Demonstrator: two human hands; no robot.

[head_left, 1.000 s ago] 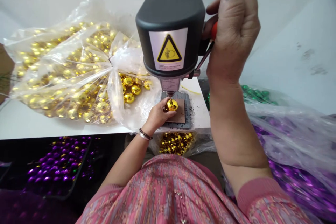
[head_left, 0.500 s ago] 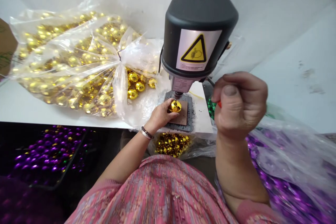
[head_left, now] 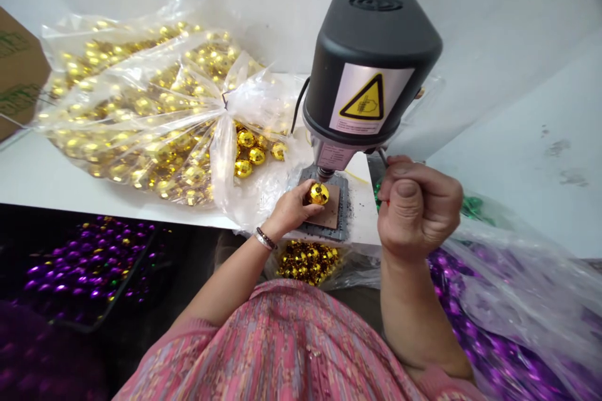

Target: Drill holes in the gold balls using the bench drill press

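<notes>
A dark grey drill press [head_left: 376, 37] with a yellow warning sign stands over a small wooden board [head_left: 328, 210] on its grey base. Beneath the drill chuck [head_left: 325, 173], my left hand [head_left: 294, 208] grips a shiny gold faceted ball [head_left: 318, 193] between thumb and fingers, at the board's upper part. A dark spot shows on the ball's top. To the right of the machine, my right hand [head_left: 418, 207] is closed round the end of the press's lever [head_left: 382, 155]; a bit of red shows at the fingers.
A large clear bag of gold balls [head_left: 136, 113] lies on the white table [head_left: 117, 210], loose gold balls [head_left: 256, 155] beside its tie. More gold balls [head_left: 308, 262] sit below the table edge. Purple balls [head_left: 89, 263] are lower left, bagged purple ones [head_left: 498, 338] lower right. A cardboard box [head_left: 21, 72] stands left.
My right hand and the lever end have moved slightly down and nearer the machine. The chuck now sits a little clear of the ball in my left hand. The whole view has shifted somewhat.
</notes>
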